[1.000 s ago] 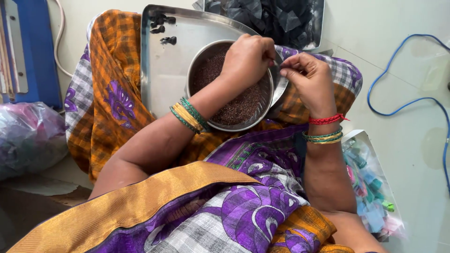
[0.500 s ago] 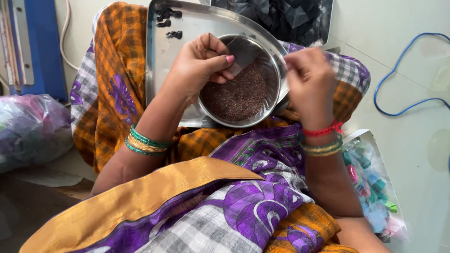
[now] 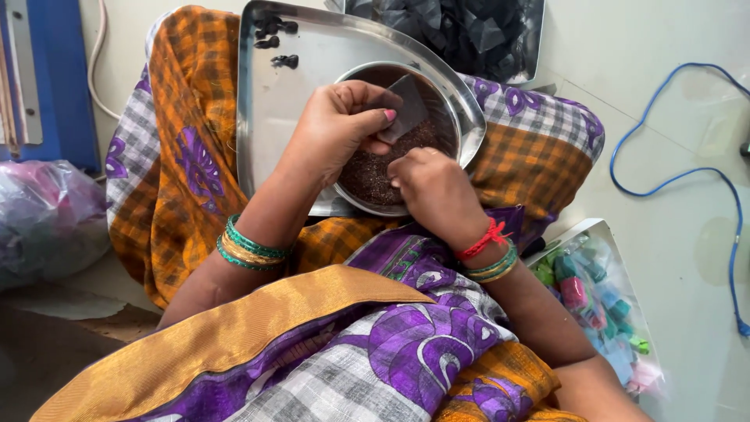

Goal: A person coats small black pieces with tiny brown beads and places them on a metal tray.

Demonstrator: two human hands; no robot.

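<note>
One pale tiled floor (image 3: 672, 117) under everything, with one blue cable (image 3: 687, 176) looping at right, one bag of coloured pieces (image 3: 598, 293) lower right, one dark-filled tray (image 3: 469, 31) up top. One steel tray (image 3: 273, 117) on the checked-cloth lap, carrying one round bowl (image 3: 457, 129) of dark grains at frame centre. Two hands over that bowl: left hand (image 3: 336, 125) pinching one small clear pouch (image 3: 405, 109) between thumb and fingers, right hand (image 3: 437, 191) with fingertips bunched together at the grains.
</note>
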